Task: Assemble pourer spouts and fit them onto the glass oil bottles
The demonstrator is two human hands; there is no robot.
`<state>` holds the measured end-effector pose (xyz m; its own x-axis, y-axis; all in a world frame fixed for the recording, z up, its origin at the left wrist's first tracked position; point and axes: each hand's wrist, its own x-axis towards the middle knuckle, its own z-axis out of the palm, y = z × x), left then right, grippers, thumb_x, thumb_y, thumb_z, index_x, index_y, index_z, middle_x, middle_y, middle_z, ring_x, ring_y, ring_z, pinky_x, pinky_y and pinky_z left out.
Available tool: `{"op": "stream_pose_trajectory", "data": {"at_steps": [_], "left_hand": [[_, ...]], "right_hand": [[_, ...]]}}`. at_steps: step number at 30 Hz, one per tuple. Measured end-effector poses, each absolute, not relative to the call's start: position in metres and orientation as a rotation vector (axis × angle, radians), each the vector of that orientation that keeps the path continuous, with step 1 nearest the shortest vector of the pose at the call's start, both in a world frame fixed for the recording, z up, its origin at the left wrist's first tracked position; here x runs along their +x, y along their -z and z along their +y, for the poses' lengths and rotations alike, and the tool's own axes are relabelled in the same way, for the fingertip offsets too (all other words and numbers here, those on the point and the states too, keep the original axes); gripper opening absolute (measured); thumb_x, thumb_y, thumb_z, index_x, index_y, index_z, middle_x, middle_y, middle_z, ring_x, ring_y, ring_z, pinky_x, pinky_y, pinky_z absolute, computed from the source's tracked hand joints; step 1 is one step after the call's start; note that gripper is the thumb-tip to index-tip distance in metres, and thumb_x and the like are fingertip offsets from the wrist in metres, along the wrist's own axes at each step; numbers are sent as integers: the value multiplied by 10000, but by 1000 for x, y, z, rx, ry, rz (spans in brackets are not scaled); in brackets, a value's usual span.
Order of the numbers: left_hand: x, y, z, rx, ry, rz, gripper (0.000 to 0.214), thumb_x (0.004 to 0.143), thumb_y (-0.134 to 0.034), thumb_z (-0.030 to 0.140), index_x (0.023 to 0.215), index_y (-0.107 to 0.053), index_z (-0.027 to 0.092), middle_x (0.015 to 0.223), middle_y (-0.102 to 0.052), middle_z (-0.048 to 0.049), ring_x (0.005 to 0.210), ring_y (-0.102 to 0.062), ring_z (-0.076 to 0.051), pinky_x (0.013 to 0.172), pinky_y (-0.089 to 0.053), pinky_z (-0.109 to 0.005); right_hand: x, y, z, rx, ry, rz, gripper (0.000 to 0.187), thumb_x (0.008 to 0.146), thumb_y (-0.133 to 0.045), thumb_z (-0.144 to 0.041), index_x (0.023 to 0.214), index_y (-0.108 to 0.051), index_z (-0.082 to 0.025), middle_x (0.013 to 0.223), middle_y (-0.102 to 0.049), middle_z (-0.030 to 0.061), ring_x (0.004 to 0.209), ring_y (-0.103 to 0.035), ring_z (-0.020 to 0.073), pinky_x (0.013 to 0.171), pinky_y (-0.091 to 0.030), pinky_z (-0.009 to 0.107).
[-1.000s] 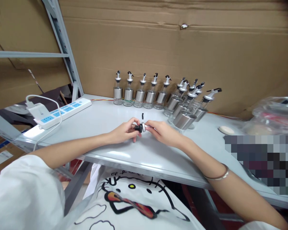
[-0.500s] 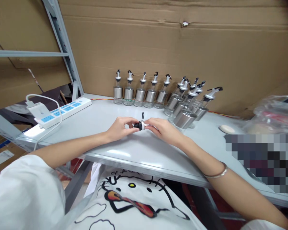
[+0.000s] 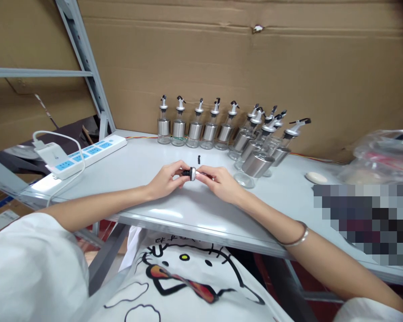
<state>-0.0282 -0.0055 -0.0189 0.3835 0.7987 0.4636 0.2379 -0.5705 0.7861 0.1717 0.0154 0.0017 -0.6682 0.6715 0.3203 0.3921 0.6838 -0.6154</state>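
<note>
Both hands meet over the middle of the grey table (image 3: pixel 174 210). My left hand (image 3: pixel 166 180) pinches the black end of a small pourer cap (image 3: pixel 190 173). My right hand (image 3: pixel 218 182) pinches the cap's silver end from the other side. A tiny black part (image 3: pixel 199 159) stands loose on the table just behind the cap. Behind the hands stands a row of glass oil bottles (image 3: pixel 195 129) with steel bands and pourer tops, and a tight cluster of more such bottles (image 3: pixel 262 147) leans at the right.
A white power strip (image 3: pixel 83 156) with a plugged-in adapter lies at the left edge. A clear plastic bag (image 3: pixel 386 156) and a small pale oval object (image 3: pixel 316 177) sit at the right. Cardboard sheets form the back wall. A metal shelf post (image 3: pixel 83 62) rises at the left.
Both hands have shifted slightly left and away from me with the cap. The fingers have turned on the cap, so more of its silver ring shows.
</note>
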Motion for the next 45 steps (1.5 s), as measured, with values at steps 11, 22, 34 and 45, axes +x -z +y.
{"op": "stream_pose_trajectory", "data": {"at_steps": [11,22,34,45], "left_hand": [[-32,21,-7,2404,-1255,840,153,885,-506,260,963,-573,147,807,-588,-30,646,-501,-110,618,-418,-228],[-22,11,-14,1705,-1035,856,362,760,-627,488,813,-466,168,646,-451,59,486,-332,-54,457,-266,-192],[-22,18,-11,2070,-1126,925,176,873,-496,331,921,-490,162,796,-557,8,659,-495,-105,632,-383,-228],[-22,14,-8,1959,-1168,843,283,887,-499,377,1070,-470,163,827,-570,-8,553,-505,-76,581,-433,-234]], "right_hand": [[173,-6,13,-792,-964,-2323,324,883,-434,-471,761,-504,-179,578,-420,-37,517,-385,99,526,-316,228],[179,-10,14,-524,459,-2645,361,996,-281,-300,831,-567,-157,689,-635,57,557,-501,141,600,-288,280],[175,-12,9,-815,-664,-2426,307,924,-417,-386,776,-571,-165,549,-409,-49,502,-358,90,534,-283,222],[182,-13,18,-1034,-833,-2166,293,867,-492,-453,979,-547,-188,453,-358,-99,413,-357,89,443,-289,215]]}}
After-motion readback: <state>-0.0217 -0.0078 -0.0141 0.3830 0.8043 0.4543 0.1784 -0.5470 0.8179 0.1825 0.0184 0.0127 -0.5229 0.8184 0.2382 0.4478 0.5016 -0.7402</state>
